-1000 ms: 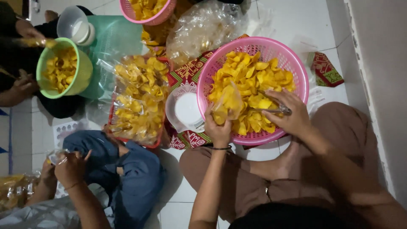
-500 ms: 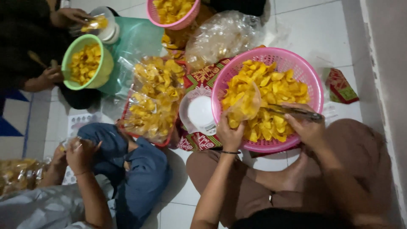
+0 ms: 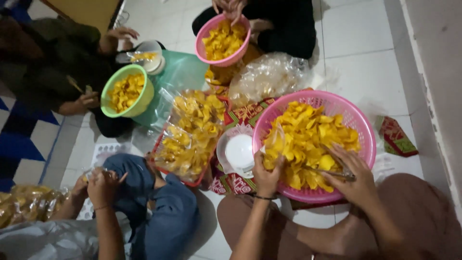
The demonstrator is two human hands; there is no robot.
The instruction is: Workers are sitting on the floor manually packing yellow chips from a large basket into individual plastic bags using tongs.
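Note:
A big pink basket [image 3: 360, 126] full of yellow chips [image 3: 308, 139] rests on my lap side of the floor. My left hand [image 3: 267, 173] holds a small clear plastic bag [image 3: 275, 140] upright at the basket's near left rim, with chips inside it. My right hand [image 3: 350, 174] lies in the chips at the near right and grips a thin metal utensil [image 3: 321, 170] that points left toward the bag. A white bowl [image 3: 239, 151] sits just left of the basket.
A red tray holds several filled chip bags [image 3: 192, 132]. Other people sit around: one with a green bowl [image 3: 126, 91], one with a small pink basket [image 3: 222, 41], one beside me in blue trousers [image 3: 149, 207]. A wall runs along the right.
The view has shifted, so everything sits lower in frame. My left hand still holds the bag at the rim; my right hand has drawn the utensil nearer to me.

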